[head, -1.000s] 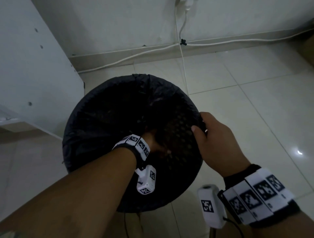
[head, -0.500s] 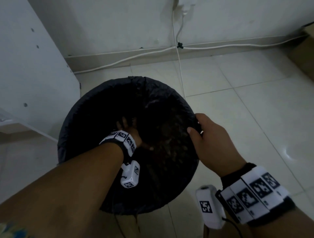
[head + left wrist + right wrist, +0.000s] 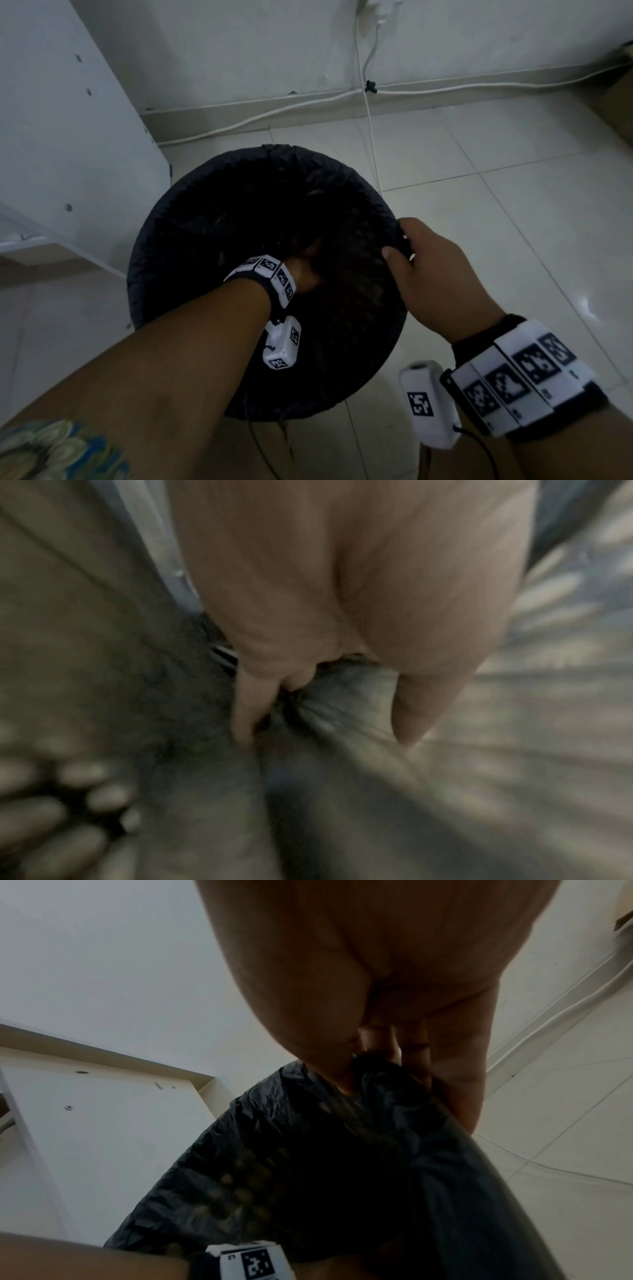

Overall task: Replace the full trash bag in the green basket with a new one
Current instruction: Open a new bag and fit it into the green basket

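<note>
The basket (image 3: 383, 373) stood on the tiled floor (image 3: 513, 240), lined with a black trash bag (image 3: 212, 219) whose edge was folded over the rim all the way round; the basket's mesh showed faintly through the plastic on the 3 o'clock side. The right hand (image 3: 435, 274) gripped the rim at 3 o'clock, thumb inside and fingers curled over the outside, pinching the bag edge there; the right wrist view showed the same clamp on the crinkled plastic (image 3: 377, 1085). The left hand (image 3: 305, 270) reached down inside the bag near the middle. In the blurred left wrist view its thumb and fingers (image 3: 250, 710) were closed round a gathered bunch of the dark plastic (image 3: 329, 696).

Against the frame half a second before, the left hand had shifted toward 3 o'clock within the bag, and its spread fingers, then visible against the lining at about 10 o'clock of the wrist, were now sunk in shadow. A full second before, that hand sat lower, nearer 6 o'clock. The right hand had kept its place on the rim throughout. The basket and bag had not moved on the floor.

A white panel (image 3: 68, 137) stood at 9 o'clock of the basket, and a white cable (image 3: 371, 137) ran down the wall and across the floor at 12 o'clock.
</note>
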### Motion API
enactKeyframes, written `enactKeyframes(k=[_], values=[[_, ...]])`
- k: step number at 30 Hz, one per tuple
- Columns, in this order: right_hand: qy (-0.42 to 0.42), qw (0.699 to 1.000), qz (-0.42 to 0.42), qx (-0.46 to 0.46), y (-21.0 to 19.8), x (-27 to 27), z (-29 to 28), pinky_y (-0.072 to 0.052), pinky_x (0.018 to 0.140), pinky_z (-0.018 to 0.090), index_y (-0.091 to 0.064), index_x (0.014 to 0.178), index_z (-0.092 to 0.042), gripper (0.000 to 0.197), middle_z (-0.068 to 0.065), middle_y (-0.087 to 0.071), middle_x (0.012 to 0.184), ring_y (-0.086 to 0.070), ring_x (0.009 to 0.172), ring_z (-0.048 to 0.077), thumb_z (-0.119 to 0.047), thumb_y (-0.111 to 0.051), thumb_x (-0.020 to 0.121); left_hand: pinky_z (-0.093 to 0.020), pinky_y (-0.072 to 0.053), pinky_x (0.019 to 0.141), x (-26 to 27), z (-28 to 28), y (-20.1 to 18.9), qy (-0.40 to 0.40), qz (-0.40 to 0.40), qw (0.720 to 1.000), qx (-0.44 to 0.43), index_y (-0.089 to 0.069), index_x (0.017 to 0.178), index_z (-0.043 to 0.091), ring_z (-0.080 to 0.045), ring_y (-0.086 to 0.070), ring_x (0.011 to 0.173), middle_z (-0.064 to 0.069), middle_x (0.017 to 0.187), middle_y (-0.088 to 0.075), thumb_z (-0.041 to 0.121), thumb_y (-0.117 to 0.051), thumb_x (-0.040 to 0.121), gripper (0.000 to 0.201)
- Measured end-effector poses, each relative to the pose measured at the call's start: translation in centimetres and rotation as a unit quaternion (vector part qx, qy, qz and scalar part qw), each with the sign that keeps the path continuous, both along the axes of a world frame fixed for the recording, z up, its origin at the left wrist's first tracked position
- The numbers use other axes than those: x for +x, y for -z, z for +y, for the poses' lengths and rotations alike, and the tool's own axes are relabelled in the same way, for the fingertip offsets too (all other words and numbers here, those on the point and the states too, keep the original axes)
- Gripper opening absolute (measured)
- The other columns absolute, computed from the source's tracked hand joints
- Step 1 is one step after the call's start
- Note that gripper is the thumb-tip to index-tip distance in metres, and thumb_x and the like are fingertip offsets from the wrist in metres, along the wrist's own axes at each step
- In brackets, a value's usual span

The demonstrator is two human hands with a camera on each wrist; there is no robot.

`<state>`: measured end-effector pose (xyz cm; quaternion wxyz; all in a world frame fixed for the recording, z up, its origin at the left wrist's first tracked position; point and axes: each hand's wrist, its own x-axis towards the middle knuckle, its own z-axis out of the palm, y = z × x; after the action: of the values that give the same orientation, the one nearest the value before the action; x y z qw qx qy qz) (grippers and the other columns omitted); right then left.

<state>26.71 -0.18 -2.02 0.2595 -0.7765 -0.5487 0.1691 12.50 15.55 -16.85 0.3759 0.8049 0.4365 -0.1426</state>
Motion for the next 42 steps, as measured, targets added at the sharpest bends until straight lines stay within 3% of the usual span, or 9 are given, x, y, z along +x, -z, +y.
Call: enactKeyframes(k=[7, 12, 16, 18, 21, 27, 33, 38, 42], values=[[-0.002, 1.0, -0.005, -0.003, 0.1, 0.5, 0.5, -0.043, 0.059, 0.031, -0.054, 0.106, -0.014, 0.013, 0.002, -0.063, 0.085, -0.057, 0.067, 0.015, -0.024, -0.052, 0.098, -0.037, -0.051, 0.088, -0.8, 0.3, -1.6, -0.207, 0.027, 0.973, 0.101, -0.065, 0.117, -0.002, -0.032, -0.065, 0.109, -0.02, 0.121, -0.067, 0.021, -0.05, 0.101, 0.032], [-0.002, 1.0, -0.004, -0.005, 0.3, 0.7, 0.2, -0.036, 0.053, 0.011, -0.054, 0.109, -0.018, 0.013, -0.001, -0.063, 0.082, -0.055, 0.063, 0.003, -0.023, -0.053, 0.098, -0.052, -0.029, 0.118, -3.3, 1.1, -1.2, -0.175, 0.168, 0.968, 0.059, -0.044, 0.147, 0.012, -0.044, -0.032, 0.142, -0.023, 0.156, -0.03, 0.056, -0.071, 0.079, 0.085], [-0.007, 1.0, -0.009, 0.001, 0.5, 0.7, 0.4, -0.038, 0.054, 0.023, -0.055, 0.108, -0.015, 0.014, 0.002, -0.064, 0.083, -0.055, 0.064, 0.009, -0.023, -0.053, 0.097, -0.053, -0.007, 0.121, -3.7, 0.8, -2.6, -0.058, 0.192, 0.979, 0.026, -0.03, 0.156, 0.027, -0.049, 0.003, 0.15, -0.023, 0.165, 0.008, 0.059, -0.064, 0.087, 0.083], [-0.01, 1.0, -0.017, 0.004, 0.5, 0.8, 0.7, -0.038, 0.058, 0.03, -0.056, 0.109, -0.014, 0.015, 0.003, -0.064, 0.084, -0.056, 0.066, 0.017, -0.024, -0.054, 0.097, -0.048, -0.022, 0.119, -3.4, 0.2, -3.0, -0.096, 0.134, 0.986, 0.038, -0.049, 0.144, 0.018, -0.046, -0.025, 0.144, -0.026, 0.159, -0.022, 0.044, -0.056, 0.097, 0.054], [-0.012, 1.0, -0.025, 0.006, 0.3, 0.9, 1.2, -0.042, 0.063, 0.031, -0.058, 0.11, -0.013, 0.018, 0.005, -0.065, 0.086, -0.058, 0.072, 0.022, -0.024, -0.054, 0.097, -0.029, -0.045, 0.075, -3.2, -0.8, -5.0, -0.196, -0.049, 0.977, 0.068, -0.064, 0.079, 0.006, -0.021, -0.058, 0.076, -0.009, 0.083, -0.062, 0.025, -0.056, 0.096, 0.027], [-0.034, 0.999, -0.028, 0.011, 0.2, 1.5, 2.2, -0.037, 0.068, 0.026, -0.061, 0.115, -0.014, 0.021, 0.005, -0.068, 0.096, -0.061, 0.086, 0.023, -0.023, -0.054, 0.098, -0.025, -0.052, 0.088, -6.2, -4.3, -13.4, -0.184, -0.226, 0.94, 0.176, -0.073, 0.106, 0.017, -0.01, -0.066, 0.089, 0.003, 0.099, -0.073, 0.027, -0.066, 0.091, 0.02], [-0.042, 0.999, -0.027, 0.023, 0.4, 2.0, 3.1, -0.038, 0.072, 0.026, -0.063, 0.116, -0.013, 0.023, 0.007, -0.069, 0.101, -0.062, 0.092, 0.026, -0.024, -0.054, 0.098, -0.019, -0.042, 0.082, -13.9, -8.5, -16.7, -0.329, -0.311, 0.771, 0.448, -0.066, 0.102, 0.012, -0.01, -0.055, 0.087, 0.003, 0.096, -0.06, 0.022, -0.061, 0.091, 0.015], [-0.03, 0.998, -0.037, 0.027, 0.5, 2.1, 4.5, -0.045, 0.074, 0.031, -0.065, 0.112, -0.018, 0.021, 0.006, -0.071, 0.097, -0.064, 0.091, 0.028, -0.028, -0.054, 0.097, -0.037, -0.043, 0.075, -18.2, -10.5, -12.7, -0.452, -0.227, 0.837, 0.208, -0.065, 0.093, 0.015, -0.024, -0.062, 0.09, -0.003, 0.092, -0.067, 0.043, -0.048, 0.101, 0.034], [0.009, 0.999, 0.0, 0.045, 0.5, 1.1, 4.9, -0.034, 0.075, 0.021, -0.065, 0.121, -0.022, 0.031, -0.002, -0.068, 0.103, -0.064, 0.093, 0.019, -0.038, -0.058, 0.095, -0.037, -0.041, 0.072, -18.5, -10.4, -11.7, -0.452, -0.218, 0.834, 0.229, -0.065, 0.089, 0.017, -0.023, -0.06, 0.081, -0.001, 0.083, -0.066, 0.043, -0.041, 0.105, 0.039]])
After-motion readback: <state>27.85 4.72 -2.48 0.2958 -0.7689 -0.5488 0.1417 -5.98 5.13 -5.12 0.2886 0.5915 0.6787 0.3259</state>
